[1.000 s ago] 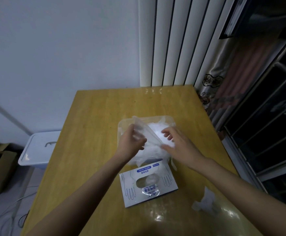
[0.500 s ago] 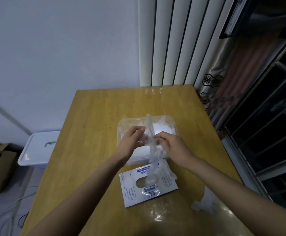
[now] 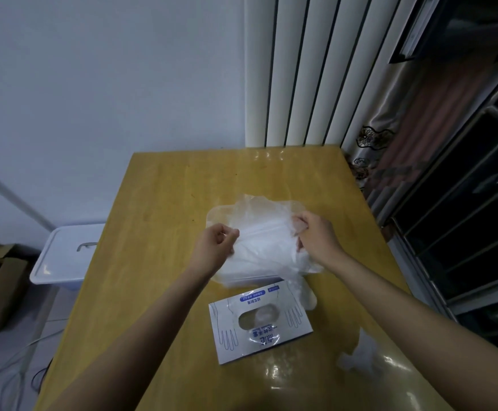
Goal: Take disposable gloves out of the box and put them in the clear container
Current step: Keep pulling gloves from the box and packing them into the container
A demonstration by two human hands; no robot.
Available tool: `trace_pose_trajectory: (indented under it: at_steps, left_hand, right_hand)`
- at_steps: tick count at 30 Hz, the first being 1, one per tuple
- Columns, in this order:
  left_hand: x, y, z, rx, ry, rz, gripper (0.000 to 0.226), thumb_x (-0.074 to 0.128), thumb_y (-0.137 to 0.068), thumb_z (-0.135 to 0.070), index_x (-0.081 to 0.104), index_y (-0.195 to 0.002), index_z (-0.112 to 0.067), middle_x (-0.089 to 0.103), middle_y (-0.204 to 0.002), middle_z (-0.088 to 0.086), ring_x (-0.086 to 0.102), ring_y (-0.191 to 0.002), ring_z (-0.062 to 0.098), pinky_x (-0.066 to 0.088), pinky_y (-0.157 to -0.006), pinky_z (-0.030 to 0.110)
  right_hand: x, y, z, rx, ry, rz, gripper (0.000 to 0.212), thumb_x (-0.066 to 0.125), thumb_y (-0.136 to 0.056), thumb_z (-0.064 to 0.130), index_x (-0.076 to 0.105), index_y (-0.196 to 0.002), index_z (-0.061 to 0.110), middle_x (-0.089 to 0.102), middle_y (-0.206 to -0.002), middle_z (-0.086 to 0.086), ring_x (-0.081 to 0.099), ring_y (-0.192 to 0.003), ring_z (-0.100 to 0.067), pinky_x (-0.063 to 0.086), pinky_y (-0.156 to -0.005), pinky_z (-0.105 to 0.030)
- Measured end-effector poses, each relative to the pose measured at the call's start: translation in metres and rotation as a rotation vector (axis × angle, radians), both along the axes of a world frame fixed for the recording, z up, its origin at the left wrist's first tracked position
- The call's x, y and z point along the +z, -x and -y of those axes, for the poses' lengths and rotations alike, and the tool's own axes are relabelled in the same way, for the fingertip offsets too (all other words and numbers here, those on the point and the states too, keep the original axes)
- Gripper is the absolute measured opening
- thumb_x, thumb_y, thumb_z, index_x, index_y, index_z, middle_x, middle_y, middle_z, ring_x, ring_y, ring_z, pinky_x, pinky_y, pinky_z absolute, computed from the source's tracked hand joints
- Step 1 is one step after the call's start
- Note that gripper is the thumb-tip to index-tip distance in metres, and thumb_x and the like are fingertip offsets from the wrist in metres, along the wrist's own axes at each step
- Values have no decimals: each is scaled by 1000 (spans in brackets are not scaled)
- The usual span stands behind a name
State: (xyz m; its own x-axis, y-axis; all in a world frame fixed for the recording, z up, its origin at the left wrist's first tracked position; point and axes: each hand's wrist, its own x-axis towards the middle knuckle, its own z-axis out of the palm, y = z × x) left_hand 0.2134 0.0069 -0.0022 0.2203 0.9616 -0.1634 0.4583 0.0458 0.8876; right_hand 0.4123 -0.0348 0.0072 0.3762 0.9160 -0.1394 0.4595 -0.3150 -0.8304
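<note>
L hand (image 3: 216,247) and R hand (image 3: 316,235) each pinch w/ curled fingers one end of the disposable glove (image 3: 264,231), stretched left-right btw them, directly over the clear container (image 3: 215,216), so it needs only lowering.

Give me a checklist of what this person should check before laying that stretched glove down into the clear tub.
1. Left hand pinches one end of the glove: ok.
2. Right hand grips the other end: ok.
3. Glove held above the clear container: ok.
4. Room left in the container: cannot tell; it is heaped with gloves.
5. Everything inside the rim: not ok; a glove tail hangs over the near right edge.
6. Nothing left out: not ok; a loose glove lies on the table, right of the box.
</note>
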Motion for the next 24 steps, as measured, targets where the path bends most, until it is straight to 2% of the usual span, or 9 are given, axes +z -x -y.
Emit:
trace_pose_trajectory:
  at_steps: [3,6,8,11,15,17,20,22,24]
  left_hand:
    - [-6,3,-6,-18,-121,-227,17,56,-93,-30,59,-88,-15,59,-61,-4,50,-51,8,38,-52,24]
    - [-10,4,-10,-50,-269,-527,17,53,-94,-36,53,-92,-19,61,-68,-3,57,-60,15,43,-56,29]
    - [-14,3,-13,-86,-374,-683,16,49,-95,-34,51,-96,-19,64,-75,-2,58,-66,18,43,-67,31]
    - [-18,0,-19,-157,-429,-849,14,42,-97,-27,48,-104,-16,63,-86,1,55,-76,20,33,-73,29]
    - [-25,-5,-25,-303,-449,-1069,24,36,-96,-15,43,-120,-13,65,-101,6,56,-95,24,34,-81,32]
    - [-29,-5,-27,-366,-451,-1143,26,36,-95,-12,43,-120,-13,65,-101,6,54,-98,24,34,-83,34]
    - [-35,-7,-32,-419,-432,-1189,26,39,-95,-11,43,-120,-14,66,-101,5,52,-102,24,33,-86,34]
    - [-35,-9,-32,-443,-424,-1205,27,42,-95,-11,42,-121,-14,65,-105,5,49,-106,25,32,-89,35]
    - [-36,-11,-33,-447,-437,-1223,30,46,-92,-10,40,-122,-13,58,-116,8,45,-111,26,32,-91,35]
  right_hand:
    - [-4,-3,-17,56,12,209,20,42,-97,9,61,-91,7,62,-79,-3,50,-56,-13,44,-52,-28]
    - [-6,-4,-32,104,72,433,23,42,-97,17,54,-78,13,60,-78,-2,47,-59,-16,32,-48,-28]
    - [-9,0,-42,134,129,544,21,41,-98,15,53,-81,13,60,-82,-5,54,-68,-24,33,-51,-28]
    - [-17,6,-55,188,188,680,16,42,-98,14,57,-96,9,63,-97,-11,59,-86,-32,38,-61,-30]
    - [-33,10,-67,206,258,640,29,48,-98,26,45,-121,8,62,-111,-11,61,-96,-30,41,-67,-32]
    - [-37,12,-68,148,228,648,40,52,-96,26,38,-129,8,54,-123,-10,56,-109,-28,45,-79,-34]
    - [-34,21,-59,106,-111,647,29,52,-95,11,48,-123,8,52,-121,-8,50,-111,-21,43,-91,-30]
    - [-30,28,-46,312,-308,554,16,52,-93,3,59,-107,8,58,-105,-7,55,-96,-19,47,-81,-29]
    - [-34,28,-38,602,-245,555,17,54,-92,2,63,-105,9,60,-106,-4,56,-96,-18,48,-81,-29]
